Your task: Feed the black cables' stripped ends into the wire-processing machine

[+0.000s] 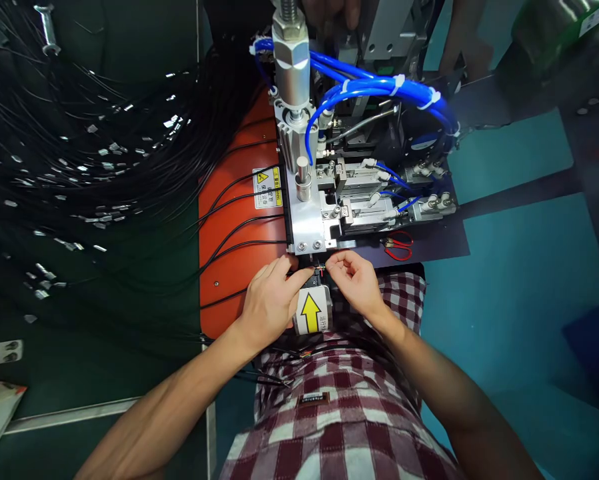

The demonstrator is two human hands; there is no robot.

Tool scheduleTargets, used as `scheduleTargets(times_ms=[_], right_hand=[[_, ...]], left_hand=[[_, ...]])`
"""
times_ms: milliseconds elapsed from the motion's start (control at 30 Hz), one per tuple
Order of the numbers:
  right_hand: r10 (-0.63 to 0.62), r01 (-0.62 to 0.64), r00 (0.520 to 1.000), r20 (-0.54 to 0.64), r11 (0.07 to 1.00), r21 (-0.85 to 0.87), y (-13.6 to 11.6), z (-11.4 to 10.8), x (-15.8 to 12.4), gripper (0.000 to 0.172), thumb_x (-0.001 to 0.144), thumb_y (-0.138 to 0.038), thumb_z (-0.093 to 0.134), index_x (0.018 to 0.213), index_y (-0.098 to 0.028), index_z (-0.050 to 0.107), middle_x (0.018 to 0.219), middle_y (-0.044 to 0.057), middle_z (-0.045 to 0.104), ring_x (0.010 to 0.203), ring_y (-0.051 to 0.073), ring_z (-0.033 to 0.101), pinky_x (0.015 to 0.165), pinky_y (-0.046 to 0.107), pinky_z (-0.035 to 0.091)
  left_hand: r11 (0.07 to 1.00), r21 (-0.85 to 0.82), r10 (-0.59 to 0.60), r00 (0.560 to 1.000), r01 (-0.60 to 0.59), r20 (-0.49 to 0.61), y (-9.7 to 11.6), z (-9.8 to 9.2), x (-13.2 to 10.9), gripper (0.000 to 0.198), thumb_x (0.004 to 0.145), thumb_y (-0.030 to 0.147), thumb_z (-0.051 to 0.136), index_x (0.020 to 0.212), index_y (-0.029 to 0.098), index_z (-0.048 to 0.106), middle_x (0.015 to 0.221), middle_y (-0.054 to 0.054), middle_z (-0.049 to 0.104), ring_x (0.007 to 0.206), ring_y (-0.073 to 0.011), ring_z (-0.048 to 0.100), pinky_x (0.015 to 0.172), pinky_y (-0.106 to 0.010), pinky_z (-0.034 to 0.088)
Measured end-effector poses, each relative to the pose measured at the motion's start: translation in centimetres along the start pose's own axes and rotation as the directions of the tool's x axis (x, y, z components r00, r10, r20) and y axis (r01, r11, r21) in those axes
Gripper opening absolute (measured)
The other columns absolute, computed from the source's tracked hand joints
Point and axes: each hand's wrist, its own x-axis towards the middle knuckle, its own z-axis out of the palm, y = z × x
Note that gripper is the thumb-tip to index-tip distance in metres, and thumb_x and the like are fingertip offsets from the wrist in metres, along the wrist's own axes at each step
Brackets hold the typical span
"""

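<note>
My left hand (272, 297) is closed at the front edge of the machine (305, 223), thumb and fingers pinching the end of a black cable that they mostly hide. Thin coloured wires (321, 268) fan out from that end, just past my left thumb. From the other side my right hand (355, 281) pinches the tips of these wires between thumb and forefinger, its other fingers curled. Right below the wires is a metal plate with a yellow arrow label (310, 312). Small black parts of the machine sit under the fingertips.
Several black cables run over the orange plate (239, 260) into the machine. A large bundle of cables with shiny ends (114, 147) lies left. Red-handled snips (398, 247) rest at right. Blue air hoses (379, 87) arch above. Another person's hand (466, 57) shows at the back.
</note>
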Motion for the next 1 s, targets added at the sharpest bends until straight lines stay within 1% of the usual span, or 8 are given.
scheduleTargets(times_ms=[100,167,267,500,700,867,933,1000], right_hand=[[-0.158,0.151,0.987,-0.028,0.975,-0.161,-0.31,-0.17,-0.20,0.013,0.087,-0.028,0.053,0.080,-0.019,0.060,0.068,0.001,0.056,0.056,0.012,0.047,0.056,0.025,0.040],[-0.260,0.250,0.965,-0.001,0.928,-0.277,-0.47,-0.36,-0.27,0.012,0.087,-0.026,0.052,0.080,-0.020,0.060,0.068,0.001,0.056,0.060,0.014,0.050,0.061,0.027,0.042],[-0.330,0.327,0.943,0.049,0.887,-0.325,-0.46,-0.59,-0.25,0.012,0.089,-0.025,0.051,0.082,-0.020,0.059,0.070,0.002,0.058,0.063,0.015,0.051,0.064,0.029,0.042],[-0.233,0.233,0.972,0.034,0.929,-0.288,0.00,-0.46,-0.37,0.014,0.091,-0.029,0.048,0.084,-0.020,0.056,0.069,0.001,0.054,0.060,0.014,0.049,0.062,0.028,0.042],[-0.235,0.239,0.971,0.049,0.924,-0.300,-0.59,-0.62,-0.31,0.014,0.092,-0.028,0.047,0.084,-0.020,0.055,0.069,0.000,0.054,0.061,0.014,0.049,0.061,0.027,0.040],[-0.205,0.213,0.977,0.059,0.918,-0.334,-0.90,-0.61,-0.37,0.013,0.091,-0.027,0.048,0.083,-0.020,0.056,0.069,0.000,0.055,0.062,0.014,0.050,0.063,0.026,0.039],[-0.168,0.173,0.985,0.043,0.931,-0.320,-0.76,-0.51,-0.31,0.014,0.091,-0.027,0.048,0.082,-0.020,0.056,0.069,0.000,0.056,0.061,0.014,0.050,0.062,0.025,0.039],[-0.089,0.097,0.995,0.044,0.960,-0.261,-0.60,-0.56,-0.17,0.015,0.091,-0.028,0.048,0.081,-0.020,0.056,0.068,-0.001,0.056,0.059,0.013,0.050,0.058,0.025,0.039]], left_hand=[[1.000,0.002,-0.001,1.000,0.001,0.001,0.02,-0.03,0.03,0.030,0.088,0.014,0.045,0.107,0.018,0.068,0.092,-0.010,0.058,0.083,-0.0207,0.055,0.069,-0.031,0.046],[1.000,0.013,-0.001,1.000,0.001,0.004,0.07,-0.08,0.07,0.030,0.089,0.014,0.044,0.107,0.018,0.068,0.091,-0.009,0.057,0.082,-0.0206,0.055,0.068,-0.031,0.046],[1.000,0.026,0.001,1.000,-0.001,0.002,0.12,-0.12,0.11,0.030,0.089,0.014,0.044,0.106,0.018,0.069,0.089,-0.009,0.057,0.081,-0.0200,0.055,0.067,-0.030,0.045],[0.999,0.035,0.002,1.000,-0.002,0.002,0.02,-0.05,0.05,0.031,0.088,0.012,0.045,0.107,0.019,0.068,0.090,-0.008,0.058,0.081,-0.0198,0.055,0.067,-0.030,0.045],[1.000,0.026,0.009,1.000,-0.009,0.007,0.04,-0.11,0.05,0.032,0.087,0.009,0.045,0.107,0.017,0.068,0.089,-0.009,0.058,0.082,-0.0206,0.056,0.068,-0.031,0.046],[1.000,0.012,0.008,1.000,-0.008,-0.009,-0.01,-0.01,0.02,0.030,0.088,0.012,0.045,0.106,0.018,0.068,0.092,-0.009,0.058,0.083,-0.0206,0.055,0.068,-0.031,0.046],[1.000,0.016,0.011,1.000,-0.011,-0.012,-0.04,0.02,0.01,0.030,0.088,0.013,0.045,0.106,0.018,0.068,0.092,-0.009,0.058,0.082,-0.0202,0.055,0.068,-0.031,0.046],[1.000,0.018,0.013,1.000,-0.013,-0.014,-0.05,0.02,0.00,0.030,0.088,0.012,0.045,0.106,0.018,0.068,0.091,-0.009,0.058,0.082,-0.0201,0.055,0.067,-0.031,0.046]])
